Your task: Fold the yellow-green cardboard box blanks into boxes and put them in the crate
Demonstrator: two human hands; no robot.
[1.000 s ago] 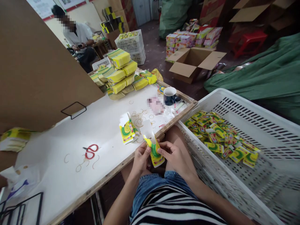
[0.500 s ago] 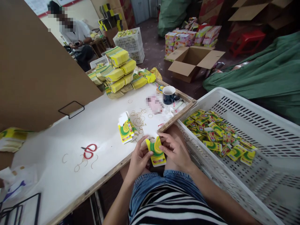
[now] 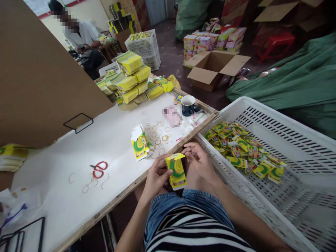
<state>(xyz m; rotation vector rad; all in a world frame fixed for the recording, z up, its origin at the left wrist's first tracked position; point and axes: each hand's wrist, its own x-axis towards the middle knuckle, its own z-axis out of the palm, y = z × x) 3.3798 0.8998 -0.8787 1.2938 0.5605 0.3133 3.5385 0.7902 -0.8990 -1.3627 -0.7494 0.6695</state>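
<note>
My left hand (image 3: 158, 175) is closed around the left side of a small yellow-and-green printed carton (image 3: 176, 173), its thumb on the front. The carton is upright over my lap, its top flap (image 3: 175, 156) tilted out toward the right. Beside that flap is my right hand (image 3: 198, 160), fingers loosely bent and apart with nothing seen in them; whether a fingertip touches the flap is unclear. On the table just beyond my left hand stands a small bunch of flattened yellow cartons (image 3: 141, 145). Loose rubber bands (image 3: 157, 136) lie next to it.
The white table (image 3: 65, 154) carries red-handled scissors (image 3: 99, 169), a dark mug (image 3: 188, 105) and stacked bundles of yellow cartons (image 3: 131, 78). To my right, a white plastic crate (image 3: 301, 206) holds many filled-out small cartons (image 3: 246, 150). A person (image 3: 82, 38) sits far left behind a cardboard sheet (image 3: 49, 80).
The carton's top, earlier showing a notched edge, now has a flap bent outward. My right hand has come away from the carton's front, up and to the right. My left hand keeps its hold.
</note>
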